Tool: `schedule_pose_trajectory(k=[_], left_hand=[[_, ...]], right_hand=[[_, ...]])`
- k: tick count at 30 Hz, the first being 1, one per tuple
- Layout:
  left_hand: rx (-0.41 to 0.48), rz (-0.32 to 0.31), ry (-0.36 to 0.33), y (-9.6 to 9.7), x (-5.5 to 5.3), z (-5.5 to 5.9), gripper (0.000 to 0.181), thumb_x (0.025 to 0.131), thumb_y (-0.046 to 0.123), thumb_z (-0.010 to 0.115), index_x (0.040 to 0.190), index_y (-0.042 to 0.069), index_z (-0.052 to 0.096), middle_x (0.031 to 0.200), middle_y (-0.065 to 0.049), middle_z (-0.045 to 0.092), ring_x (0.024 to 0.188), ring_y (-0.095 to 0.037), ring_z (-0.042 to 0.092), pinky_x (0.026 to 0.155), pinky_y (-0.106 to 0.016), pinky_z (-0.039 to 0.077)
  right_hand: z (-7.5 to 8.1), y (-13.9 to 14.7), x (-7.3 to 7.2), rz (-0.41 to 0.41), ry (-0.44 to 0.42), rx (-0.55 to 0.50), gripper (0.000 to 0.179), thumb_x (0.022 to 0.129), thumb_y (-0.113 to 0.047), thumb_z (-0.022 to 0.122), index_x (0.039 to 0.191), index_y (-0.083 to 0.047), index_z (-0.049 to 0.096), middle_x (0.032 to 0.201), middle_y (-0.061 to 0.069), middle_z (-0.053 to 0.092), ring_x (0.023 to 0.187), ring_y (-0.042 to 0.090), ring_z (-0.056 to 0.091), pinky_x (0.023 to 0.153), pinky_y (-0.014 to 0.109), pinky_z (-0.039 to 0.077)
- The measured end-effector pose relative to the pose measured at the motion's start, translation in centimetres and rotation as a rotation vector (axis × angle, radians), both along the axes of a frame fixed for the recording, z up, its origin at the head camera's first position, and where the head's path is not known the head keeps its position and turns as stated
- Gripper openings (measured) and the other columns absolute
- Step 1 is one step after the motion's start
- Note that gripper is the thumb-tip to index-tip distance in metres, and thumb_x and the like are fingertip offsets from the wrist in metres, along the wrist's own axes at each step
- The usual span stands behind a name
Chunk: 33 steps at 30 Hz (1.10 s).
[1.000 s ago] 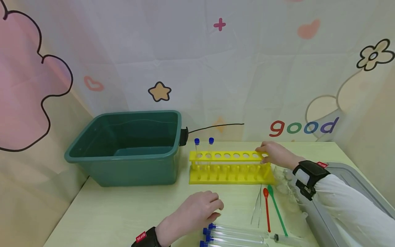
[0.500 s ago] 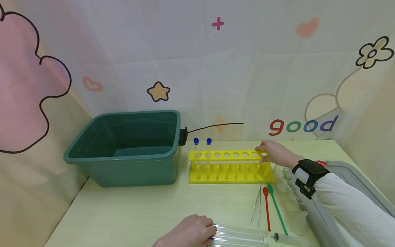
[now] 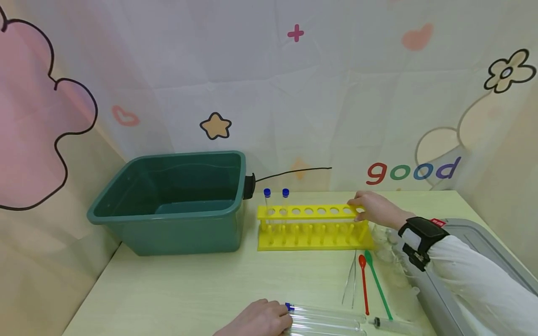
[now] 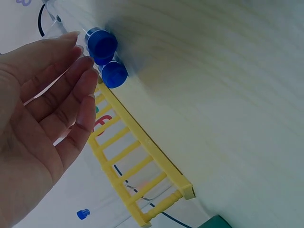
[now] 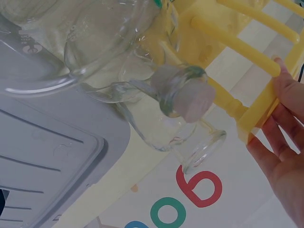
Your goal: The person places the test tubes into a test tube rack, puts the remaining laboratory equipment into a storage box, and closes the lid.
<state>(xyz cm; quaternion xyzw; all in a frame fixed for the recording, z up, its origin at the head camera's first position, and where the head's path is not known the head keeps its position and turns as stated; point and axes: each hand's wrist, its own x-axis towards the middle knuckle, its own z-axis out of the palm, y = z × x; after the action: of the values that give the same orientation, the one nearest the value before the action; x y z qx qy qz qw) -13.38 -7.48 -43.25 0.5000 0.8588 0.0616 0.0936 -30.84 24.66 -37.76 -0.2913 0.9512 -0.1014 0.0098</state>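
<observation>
My right hand (image 3: 375, 210) grips the right end of a yellow test tube rack (image 3: 315, 246), thumb on one side of its top bar and fingers on the other, as the right wrist view shows. Two blue-capped test tubes (image 3: 286, 193) stand in the rack's left holes. At the front, my left hand (image 3: 259, 318) is at the capped ends of several clear test tubes (image 3: 325, 317) lying on the table. In the left wrist view its loosely bent fingertips are right beside the blue caps (image 4: 102, 45), with a gap between thumb and fingers.
A green tub (image 3: 168, 233) stands left of the rack. Tweezers (image 3: 350, 280), a red spoon (image 3: 364, 284), a green spoon (image 3: 379, 287) and a syringe (image 3: 395, 325) lie at the front right. Clear glassware (image 5: 152, 118) stands near a grey lid-like panel (image 3: 437, 280).
My left hand has come down toward the front onto the lying tubes' capped ends, then shifted slightly, uncovering one blue cap. My right hand stays on the rack.
</observation>
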Motion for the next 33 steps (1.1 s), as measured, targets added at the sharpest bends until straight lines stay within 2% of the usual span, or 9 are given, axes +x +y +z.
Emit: schedule_pose_trajectory(k=[4, 6, 16, 23, 33], left_hand=[[-0.013, -0.017, 0.053, 0.08, 0.13, -0.14, 0.016, 0.086, 0.034, 0.059, 0.084, 0.018, 0.059, 0.072, 0.014, 0.044, 0.063, -0.001, 0.038, 0.059, -0.015, 0.032], [-0.028, -0.015, 0.058, 0.16, 0.15, -0.16, 0.017, 0.086, 0.035, 0.058, 0.085, 0.018, 0.06, 0.073, 0.013, 0.045, 0.064, -0.001, 0.038, 0.059, -0.016, 0.033], [-0.038, -0.014, 0.05, 0.17, 0.06, -0.37, 0.02, 0.087, 0.037, 0.056, 0.087, 0.018, 0.06, 0.075, 0.013, 0.047, 0.065, -0.001, 0.039, 0.059, -0.016, 0.034], [-0.052, -0.003, 0.036, 0.16, 0.06, -0.5, 0.021, 0.088, 0.04, 0.055, 0.088, 0.02, 0.06, 0.074, 0.014, 0.046, 0.064, -0.001, 0.039, 0.059, -0.017, 0.034], [0.002, -0.045, 0.103, -0.2, -0.01, -0.95, 0.02, 0.089, 0.036, 0.053, 0.079, 0.019, 0.056, 0.067, 0.014, 0.039, 0.058, 0.0, 0.034, 0.05, -0.014, 0.027]], right_hand=[[-0.09, 0.08, 0.04, 0.006, 0.003, -0.001, 0.041, 0.067, -0.002, 0.076, 0.105, 0.006, 0.063, 0.085, 0.006, 0.055, 0.076, 0.025, 0.051, 0.069, 0.033, 0.046], [-0.14, 0.13, 0.06, 0.007, 0.006, -0.002, 0.041, 0.067, -0.002, 0.076, 0.105, 0.006, 0.063, 0.085, 0.006, 0.055, 0.076, 0.025, 0.051, 0.069, 0.033, 0.046], [-0.21, 0.23, 0.15, -0.015, -0.008, -0.006, 0.041, 0.067, -0.002, 0.076, 0.106, 0.006, 0.063, 0.085, 0.006, 0.054, 0.075, 0.023, 0.05, 0.068, 0.032, 0.046], [-0.17, 0.18, 0.07, -0.001, 0.01, 0.002, 0.041, 0.067, -0.002, 0.077, 0.105, 0.006, 0.064, 0.084, 0.006, 0.054, 0.074, 0.023, 0.049, 0.067, 0.031, 0.046], [0.0, 0.07, 0.13, 0.004, 0.013, 0.005, 0.041, 0.067, -0.002, 0.076, 0.105, 0.006, 0.064, 0.084, 0.006, 0.054, 0.074, 0.022, 0.049, 0.068, 0.032, 0.046]])
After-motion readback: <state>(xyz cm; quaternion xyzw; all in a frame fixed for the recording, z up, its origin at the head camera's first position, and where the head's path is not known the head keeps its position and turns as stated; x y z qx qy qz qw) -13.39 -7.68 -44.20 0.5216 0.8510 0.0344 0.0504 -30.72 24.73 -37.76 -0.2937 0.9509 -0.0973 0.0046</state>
